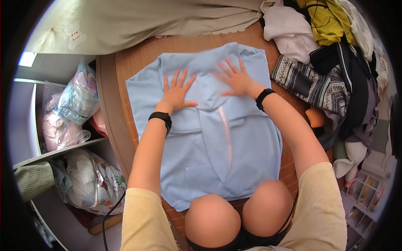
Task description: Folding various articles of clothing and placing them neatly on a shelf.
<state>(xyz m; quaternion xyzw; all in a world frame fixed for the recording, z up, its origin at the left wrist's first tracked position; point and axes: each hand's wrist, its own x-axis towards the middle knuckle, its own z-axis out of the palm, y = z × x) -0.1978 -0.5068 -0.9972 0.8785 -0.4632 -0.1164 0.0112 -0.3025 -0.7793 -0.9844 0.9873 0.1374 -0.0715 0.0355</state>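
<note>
A light blue hooded garment (188, 160) lies spread on a brown woven mat (141, 47), its sleeves folded across its upper part. My left hand (176, 92) rests palm down on the blue cloth, left of the hood, fingers spread. To the right, my right hand (235, 80) is over the same cloth with its fingers apart, slightly blurred. Neither hand grips the fabric. A narrow pale pink strip (225, 135) runs down the middle of the garment. Both wrists wear black bands.
Piled clothes, among them a patterned black and white cloth (309, 84) and a yellow garment (328, 23), lie at the right. A cream cloth (125, 25) hangs across the back. Shelves on the left hold bagged textiles (78, 94). My knees touch the near edge.
</note>
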